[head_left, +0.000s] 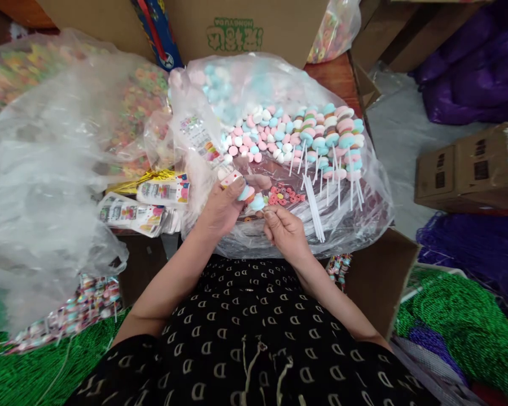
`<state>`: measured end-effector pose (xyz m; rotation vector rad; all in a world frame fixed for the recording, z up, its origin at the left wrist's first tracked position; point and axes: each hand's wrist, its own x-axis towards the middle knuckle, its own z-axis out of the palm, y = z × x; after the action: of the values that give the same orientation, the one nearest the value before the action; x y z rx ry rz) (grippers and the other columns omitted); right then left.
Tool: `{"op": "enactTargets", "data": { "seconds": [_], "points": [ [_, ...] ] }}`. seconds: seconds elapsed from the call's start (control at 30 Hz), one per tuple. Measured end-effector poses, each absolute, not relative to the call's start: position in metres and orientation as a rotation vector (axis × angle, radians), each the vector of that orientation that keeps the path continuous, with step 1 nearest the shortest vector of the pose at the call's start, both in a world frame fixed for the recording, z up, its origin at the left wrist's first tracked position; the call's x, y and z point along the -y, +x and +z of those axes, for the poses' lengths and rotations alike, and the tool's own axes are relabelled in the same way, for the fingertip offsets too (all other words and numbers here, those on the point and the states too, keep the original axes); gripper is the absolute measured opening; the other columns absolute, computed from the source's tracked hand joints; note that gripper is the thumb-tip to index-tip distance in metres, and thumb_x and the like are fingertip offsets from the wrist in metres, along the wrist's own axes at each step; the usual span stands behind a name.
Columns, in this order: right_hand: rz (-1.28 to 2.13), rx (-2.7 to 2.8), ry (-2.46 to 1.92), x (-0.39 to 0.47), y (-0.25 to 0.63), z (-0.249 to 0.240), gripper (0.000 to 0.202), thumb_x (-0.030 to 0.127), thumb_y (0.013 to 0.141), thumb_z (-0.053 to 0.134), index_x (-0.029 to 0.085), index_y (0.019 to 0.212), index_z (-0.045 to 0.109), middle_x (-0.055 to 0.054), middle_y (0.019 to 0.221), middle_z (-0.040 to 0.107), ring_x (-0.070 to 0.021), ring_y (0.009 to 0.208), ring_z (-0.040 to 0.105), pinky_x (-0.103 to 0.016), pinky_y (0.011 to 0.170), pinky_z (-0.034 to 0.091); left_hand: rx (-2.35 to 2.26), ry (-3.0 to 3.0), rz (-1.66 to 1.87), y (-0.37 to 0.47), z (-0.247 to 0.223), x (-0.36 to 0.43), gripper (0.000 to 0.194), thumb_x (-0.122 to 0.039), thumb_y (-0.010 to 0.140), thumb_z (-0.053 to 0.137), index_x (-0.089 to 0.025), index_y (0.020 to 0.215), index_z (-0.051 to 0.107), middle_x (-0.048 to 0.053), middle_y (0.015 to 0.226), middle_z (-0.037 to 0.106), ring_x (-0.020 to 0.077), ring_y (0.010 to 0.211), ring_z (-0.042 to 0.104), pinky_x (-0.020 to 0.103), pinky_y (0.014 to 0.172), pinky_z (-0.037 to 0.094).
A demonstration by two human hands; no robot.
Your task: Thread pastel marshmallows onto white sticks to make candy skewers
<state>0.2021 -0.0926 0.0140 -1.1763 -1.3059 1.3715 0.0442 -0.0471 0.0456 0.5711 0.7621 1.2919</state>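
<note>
Between my hands is a candy skewer (257, 202) with blue, pink and white pieces. My left hand (220, 207) is closed around its far end and a small printed clear bag (229, 177); whether the candy sits inside the bag I cannot tell. Fingers of my right hand (287, 228) pinch the near end by the blue piece, where the stick is mostly hidden. Just beyond lie small red candy rings (285, 195). Bare white sticks (314, 210) rest to the right, below a pile of finished-looking candy skewers (331, 138).
Loose pastel candies (258, 132) spill from a large clear bag (254, 76). At left are printed packets (131, 214), gold ties (141, 179) and a big bag of candy rings (139, 107). Cardboard boxes (457, 169) and green bead strings (461, 321) stand at right.
</note>
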Motion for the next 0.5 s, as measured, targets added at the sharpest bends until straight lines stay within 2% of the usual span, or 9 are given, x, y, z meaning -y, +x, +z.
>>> {"op": "enactTargets", "data": {
  "seconds": [0.07, 0.13, 0.2, 0.3, 0.4, 0.5],
  "points": [
    [1.422, 1.318, -1.158, 0.091, 0.205, 0.015, 0.055, 0.079, 0.095, 0.062, 0.024, 0.096, 0.068, 0.01, 0.05, 0.046, -0.01, 0.039, 0.037, -0.025, 0.043, 0.034, -0.744, 0.561, 1.295, 0.039, 0.051, 0.045, 0.05, -0.048, 0.09, 0.082, -0.03, 0.135, 0.069, 0.003, 0.099, 0.084, 0.026, 0.109, 0.081, 0.038, 0.093, 0.066],
    [1.467, 1.355, -1.179, 0.09, 0.207, 0.015, 0.055, 0.078, 0.097, 0.059, 0.024, 0.097, 0.067, 0.01, 0.048, 0.046, -0.0102, 0.038, 0.037, -0.026, 0.043, 0.034, -0.748, 0.502, 1.335, 0.036, 0.054, 0.042, 0.051, -0.056, 0.094, 0.077, -0.031, 0.138, 0.068, 0.004, 0.102, 0.084, 0.0256, 0.107, 0.082, 0.039, 0.094, 0.066],
    [1.469, 1.428, -1.219, 0.089, 0.209, 0.013, 0.051, 0.073, 0.101, 0.056, 0.023, 0.1, 0.067, 0.009, 0.05, 0.05, -0.0111, 0.039, 0.04, -0.026, 0.045, 0.037, -0.775, 0.411, 1.405, 0.038, 0.053, 0.038, 0.039, -0.055, 0.097, 0.073, -0.027, 0.125, 0.072, 0.003, 0.095, 0.081, 0.0234, 0.099, 0.081, 0.038, 0.092, 0.066],
    [1.339, 1.604, -1.291, 0.089, 0.209, 0.01, 0.037, 0.057, 0.105, 0.055, 0.023, 0.11, 0.067, 0.004, 0.062, 0.065, -0.0142, 0.051, 0.056, -0.028, 0.056, 0.045, -0.829, 0.293, 1.482, 0.046, 0.046, 0.034, 0.022, -0.045, 0.101, 0.071, -0.023, 0.098, 0.07, -0.001, 0.074, 0.072, 0.0162, 0.079, 0.076, 0.031, 0.086, 0.065],
    [1.184, 1.68, -1.386, 0.087, 0.21, 0.009, 0.03, 0.044, 0.104, 0.058, 0.022, 0.123, 0.065, -0.002, 0.082, 0.075, -0.0184, 0.069, 0.068, -0.032, 0.066, 0.051, -0.815, 0.246, 1.497, 0.053, 0.04, 0.032, 0.027, -0.041, 0.104, 0.068, -0.022, 0.085, 0.065, -0.004, 0.064, 0.061, 0.0102, 0.061, 0.064, 0.024, 0.075, 0.061],
    [1.165, 1.666, -1.392, 0.08, 0.21, 0.01, 0.042, 0.045, 0.102, 0.062, 0.022, 0.137, 0.06, -0.007, 0.102, 0.079, -0.0223, 0.081, 0.073, -0.035, 0.071, 0.056, -0.798, 0.255, 1.517, 0.057, 0.037, 0.032, 0.029, -0.042, 0.106, 0.065, -0.022, 0.085, 0.064, -0.005, 0.06, 0.057, 0.0093, 0.056, 0.058, 0.023, 0.07, 0.06]
  ]
}}
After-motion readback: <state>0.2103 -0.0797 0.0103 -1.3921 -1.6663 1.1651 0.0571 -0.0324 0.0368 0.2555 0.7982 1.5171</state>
